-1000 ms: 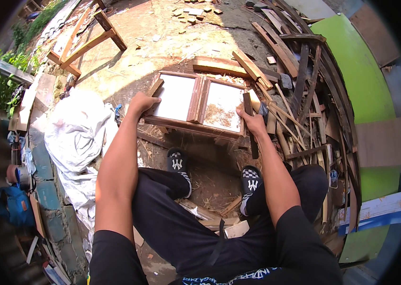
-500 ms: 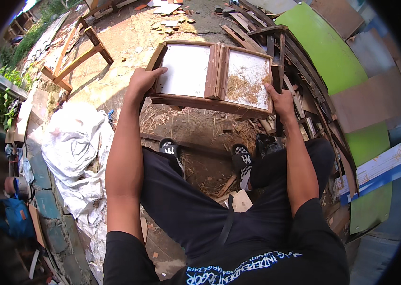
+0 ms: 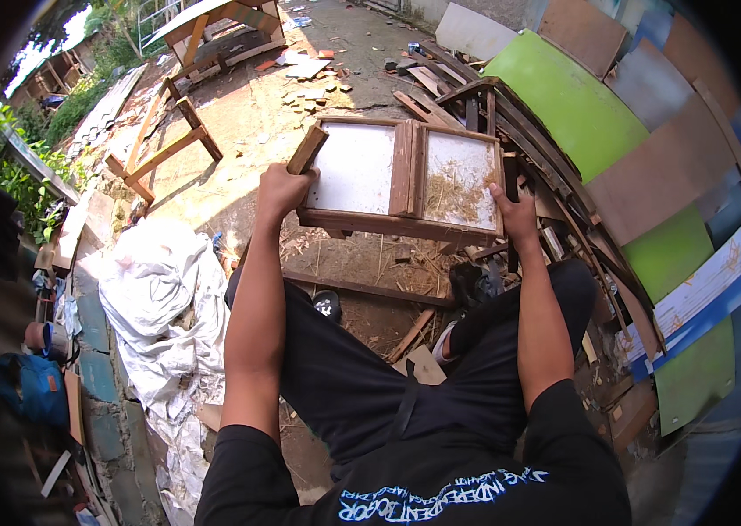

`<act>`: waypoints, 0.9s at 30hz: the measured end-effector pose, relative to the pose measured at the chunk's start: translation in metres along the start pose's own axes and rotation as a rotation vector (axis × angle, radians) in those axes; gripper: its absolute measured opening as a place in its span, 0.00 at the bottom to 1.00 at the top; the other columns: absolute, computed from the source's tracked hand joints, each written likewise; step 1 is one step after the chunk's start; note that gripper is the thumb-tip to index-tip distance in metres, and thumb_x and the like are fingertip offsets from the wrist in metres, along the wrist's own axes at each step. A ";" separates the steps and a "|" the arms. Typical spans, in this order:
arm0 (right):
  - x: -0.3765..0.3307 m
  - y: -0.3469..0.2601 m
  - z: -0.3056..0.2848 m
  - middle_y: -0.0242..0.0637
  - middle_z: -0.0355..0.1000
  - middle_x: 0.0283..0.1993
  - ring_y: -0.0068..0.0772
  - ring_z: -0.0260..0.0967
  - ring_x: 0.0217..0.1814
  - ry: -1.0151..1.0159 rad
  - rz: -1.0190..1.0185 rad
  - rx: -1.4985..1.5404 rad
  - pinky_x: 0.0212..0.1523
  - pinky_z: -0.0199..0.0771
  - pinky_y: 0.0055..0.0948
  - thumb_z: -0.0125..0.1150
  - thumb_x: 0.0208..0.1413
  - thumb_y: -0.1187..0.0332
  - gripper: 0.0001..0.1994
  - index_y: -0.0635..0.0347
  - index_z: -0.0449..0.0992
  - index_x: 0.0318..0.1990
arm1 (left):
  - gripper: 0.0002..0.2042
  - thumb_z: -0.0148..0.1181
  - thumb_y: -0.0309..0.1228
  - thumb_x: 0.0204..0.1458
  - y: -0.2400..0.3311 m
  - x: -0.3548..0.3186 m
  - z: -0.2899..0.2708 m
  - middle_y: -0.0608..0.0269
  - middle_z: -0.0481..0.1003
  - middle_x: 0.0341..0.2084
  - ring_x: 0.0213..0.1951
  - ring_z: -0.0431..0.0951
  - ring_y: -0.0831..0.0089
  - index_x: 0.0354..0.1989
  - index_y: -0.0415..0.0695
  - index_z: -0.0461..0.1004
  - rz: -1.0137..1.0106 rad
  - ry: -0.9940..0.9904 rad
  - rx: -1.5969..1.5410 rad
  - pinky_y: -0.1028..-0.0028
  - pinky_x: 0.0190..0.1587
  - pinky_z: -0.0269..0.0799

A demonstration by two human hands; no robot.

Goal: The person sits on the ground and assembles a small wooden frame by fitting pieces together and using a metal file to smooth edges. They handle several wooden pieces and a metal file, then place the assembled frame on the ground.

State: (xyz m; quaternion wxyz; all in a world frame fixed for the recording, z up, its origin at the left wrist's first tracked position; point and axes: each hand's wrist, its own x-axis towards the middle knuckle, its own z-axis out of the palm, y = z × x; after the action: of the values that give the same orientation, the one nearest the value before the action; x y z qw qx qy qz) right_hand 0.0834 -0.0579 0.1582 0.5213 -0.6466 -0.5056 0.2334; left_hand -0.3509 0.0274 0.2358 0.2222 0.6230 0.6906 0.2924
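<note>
Wooden frame (image 3: pixel 401 180) with two pale panels, held up off the dirt ground (image 3: pixel 239 149) before the knees. Left hand (image 3: pixel 281 188) fingers clamped on its left rail, right hand (image 3: pixel 515 215) clamped on the right. Looks stiff, fairly heavy (panels possibly fragile); outer rails seem the safest hold.

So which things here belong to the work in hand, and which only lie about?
In hand: two-panel wooden frame with white boards, held by left hand and right hand.

Lying about: crumpled white sheet, curved green panel, wooden trestle, pile of wooden slats.
</note>
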 end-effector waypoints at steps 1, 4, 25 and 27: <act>0.001 0.007 0.004 0.36 0.80 0.28 0.25 0.74 0.30 -0.011 0.017 -0.061 0.35 0.73 0.34 0.71 0.57 0.52 0.22 0.69 0.83 0.34 | 0.25 0.72 0.48 0.45 -0.004 -0.006 0.003 0.44 0.82 0.26 0.32 0.85 0.56 0.34 0.32 0.83 -0.036 -0.049 0.077 0.62 0.38 0.78; 0.009 0.019 0.007 0.37 0.79 0.26 0.28 0.75 0.29 -0.069 0.061 -0.037 0.35 0.73 0.36 0.71 0.57 0.50 0.22 0.67 0.83 0.33 | 0.25 0.72 0.48 0.45 -0.013 -0.008 0.005 0.45 0.82 0.26 0.31 0.85 0.56 0.35 0.34 0.84 -0.004 -0.103 0.059 0.62 0.37 0.77; 0.004 0.043 0.055 0.27 0.69 0.21 0.20 0.62 0.26 -0.068 0.122 0.060 0.29 0.66 0.32 0.70 0.59 0.52 0.23 0.66 0.77 0.24 | 0.28 0.71 0.50 0.42 -0.041 0.032 0.019 0.43 0.81 0.22 0.29 0.85 0.53 0.30 0.29 0.82 0.008 -0.055 0.100 0.61 0.34 0.78; 0.007 0.043 0.057 0.28 0.71 0.21 0.20 0.63 0.25 -0.055 0.108 0.048 0.28 0.66 0.33 0.70 0.59 0.52 0.23 0.66 0.79 0.24 | 0.27 0.71 0.50 0.42 -0.043 0.041 0.020 0.43 0.81 0.23 0.29 0.85 0.53 0.30 0.29 0.82 -0.036 -0.072 0.105 0.61 0.35 0.78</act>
State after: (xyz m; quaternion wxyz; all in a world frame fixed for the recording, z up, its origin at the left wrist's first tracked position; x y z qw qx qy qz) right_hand 0.0565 -0.0241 0.1009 0.5094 -0.6535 -0.4784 0.2908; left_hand -0.3742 0.0683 0.1941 0.2193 0.6316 0.7074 0.2291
